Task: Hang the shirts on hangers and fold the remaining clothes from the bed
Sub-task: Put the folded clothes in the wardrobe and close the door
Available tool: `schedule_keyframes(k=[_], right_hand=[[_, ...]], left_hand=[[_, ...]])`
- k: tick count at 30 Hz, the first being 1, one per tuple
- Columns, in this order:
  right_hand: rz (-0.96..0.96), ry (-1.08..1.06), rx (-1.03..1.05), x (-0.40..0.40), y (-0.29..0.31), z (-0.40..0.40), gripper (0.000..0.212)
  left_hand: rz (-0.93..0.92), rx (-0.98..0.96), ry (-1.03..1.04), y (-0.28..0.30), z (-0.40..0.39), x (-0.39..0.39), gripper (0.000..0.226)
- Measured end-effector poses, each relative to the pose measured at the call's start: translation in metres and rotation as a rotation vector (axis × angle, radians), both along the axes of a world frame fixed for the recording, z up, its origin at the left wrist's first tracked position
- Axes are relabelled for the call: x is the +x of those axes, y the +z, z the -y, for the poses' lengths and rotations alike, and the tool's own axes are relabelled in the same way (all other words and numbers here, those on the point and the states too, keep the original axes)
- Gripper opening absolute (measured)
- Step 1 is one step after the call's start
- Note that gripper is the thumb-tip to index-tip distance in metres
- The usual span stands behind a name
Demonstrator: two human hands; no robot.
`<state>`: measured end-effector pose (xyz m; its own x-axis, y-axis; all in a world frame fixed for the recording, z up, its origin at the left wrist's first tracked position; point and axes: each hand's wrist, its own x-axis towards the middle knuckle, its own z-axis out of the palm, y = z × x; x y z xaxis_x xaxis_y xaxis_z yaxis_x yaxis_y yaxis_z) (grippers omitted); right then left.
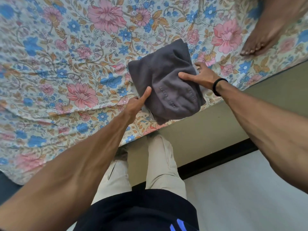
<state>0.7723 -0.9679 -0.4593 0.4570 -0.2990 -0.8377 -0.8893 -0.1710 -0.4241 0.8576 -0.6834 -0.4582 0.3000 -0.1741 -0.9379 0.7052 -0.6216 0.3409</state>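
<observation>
Nearest me, the left hand pinches the near-left edge of a folded grey garment, thumb on top. Just beyond, the right hand grips its right side, thumb lying across the cloth. The bundle sits at the edge of the bed on the floral sheet. It looks soft, light and floppy; best held under both sides so the folds stay together.

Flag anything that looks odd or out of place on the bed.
A bare foot rests on the sheet at the upper right; it belongs to someone else, since the wearer's legs are below. The folded grey garment, held by the left hand and right hand, overhangs the bed edge.
</observation>
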Motion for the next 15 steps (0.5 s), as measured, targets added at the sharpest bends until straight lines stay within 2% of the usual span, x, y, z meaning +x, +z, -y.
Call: schedule_keyframes(k=[4,6,8,9,12,13,15], right_hand=[[-0.072,0.016,0.093,0.003,0.003,0.008,0.107],[-0.137,-0.044,0.172,-0.004,-0.001,0.004,0.112],[-0.111,-0.106,0.211,-0.019,-0.017,-0.003,0.117],[-0.065,-0.122,0.203,-0.024,-0.013,-0.013,0.113],[0.104,-0.138,0.264,-0.036,0.018,-0.048,0.069],[0.143,-0.159,0.273,-0.042,0.024,-0.06,0.059],[0.215,-0.233,0.285,-0.056,0.036,-0.084,0.053]], left_hand=[[0.051,-0.066,-0.042,-0.002,-0.003,0.006,0.121],[0.021,-0.108,-0.052,-0.001,-0.008,0.007,0.112],[-0.019,-0.15,-0.041,0.004,-0.013,0.004,0.102],[-0.027,-0.164,-0.044,0.009,-0.017,0.003,0.097],[-0.034,-0.215,-0.087,0.017,-0.028,0.002,0.084],[-0.042,-0.231,-0.103,0.021,-0.033,0.002,0.081],[-0.035,-0.252,-0.142,0.032,-0.043,0.003,0.08]])
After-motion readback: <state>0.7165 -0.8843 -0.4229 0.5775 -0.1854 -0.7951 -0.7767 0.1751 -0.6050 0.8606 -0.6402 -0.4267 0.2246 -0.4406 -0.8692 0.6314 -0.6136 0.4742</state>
